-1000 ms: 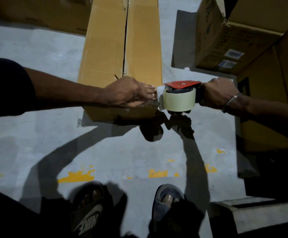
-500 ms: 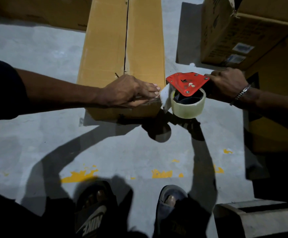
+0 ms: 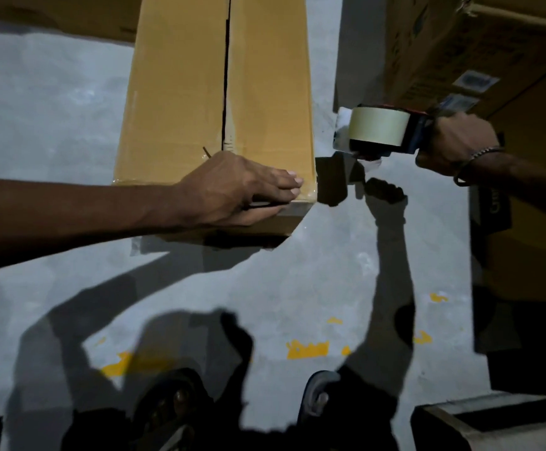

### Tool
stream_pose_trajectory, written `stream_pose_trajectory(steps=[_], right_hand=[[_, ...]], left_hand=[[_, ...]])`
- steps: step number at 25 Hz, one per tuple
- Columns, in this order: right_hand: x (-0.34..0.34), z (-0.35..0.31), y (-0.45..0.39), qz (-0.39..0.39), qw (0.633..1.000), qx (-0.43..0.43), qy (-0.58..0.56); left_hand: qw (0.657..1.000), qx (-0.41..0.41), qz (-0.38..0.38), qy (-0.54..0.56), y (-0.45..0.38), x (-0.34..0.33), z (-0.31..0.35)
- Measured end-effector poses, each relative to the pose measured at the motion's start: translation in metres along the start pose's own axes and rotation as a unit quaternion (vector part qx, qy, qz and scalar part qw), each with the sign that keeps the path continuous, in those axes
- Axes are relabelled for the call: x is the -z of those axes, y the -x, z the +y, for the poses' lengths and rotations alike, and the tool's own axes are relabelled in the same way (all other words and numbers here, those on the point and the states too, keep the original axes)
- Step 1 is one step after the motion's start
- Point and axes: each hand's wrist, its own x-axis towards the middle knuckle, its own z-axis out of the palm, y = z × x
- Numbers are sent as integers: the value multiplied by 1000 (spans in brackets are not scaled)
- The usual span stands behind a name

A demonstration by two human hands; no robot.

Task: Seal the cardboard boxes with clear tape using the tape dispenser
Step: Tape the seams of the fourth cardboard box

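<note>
Bare floor [image 3: 323, 271] between stacked boxes [image 3: 480, 50]

**Hand flat on the box corner, dispenser held off to the side**

A long cardboard box [image 3: 214, 92] lies on the grey concrete floor [image 3: 53, 125], its top flaps meeting at a dark centre seam. The left hand [image 3: 236, 190] lies flat over the near right corner, fingers straight across the top edge, thumb against the front face. The right hand [image 3: 457, 144] grips the tape dispenser [image 3: 379, 130], held apart from the box to its right. Stacked boxes [image 3: 460, 53] stand behind.
</note>
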Motion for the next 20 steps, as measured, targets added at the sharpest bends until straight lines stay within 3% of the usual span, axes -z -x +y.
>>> stream_pose_trajectory(steps=[5,10,14,18,20], right_hand=[[-14,-8,23,-61,998,-13,-7],[-13,-15,38,-97,993,-35,-49],[-11,-15,50,-101,988,-67,-94],[-7,-24,63,-117,965,-120,-200],[-5,-33,72,-121,928,-168,-309]], left_hand=[[997,-14,28,-66,-20,0,16],[972,-90,-137,-169,-53,-23,11],[956,-65,-153,-240,-58,-44,17],[913,-90,-238,-319,-66,-51,24],[937,-114,-216,-251,-64,-42,19]])
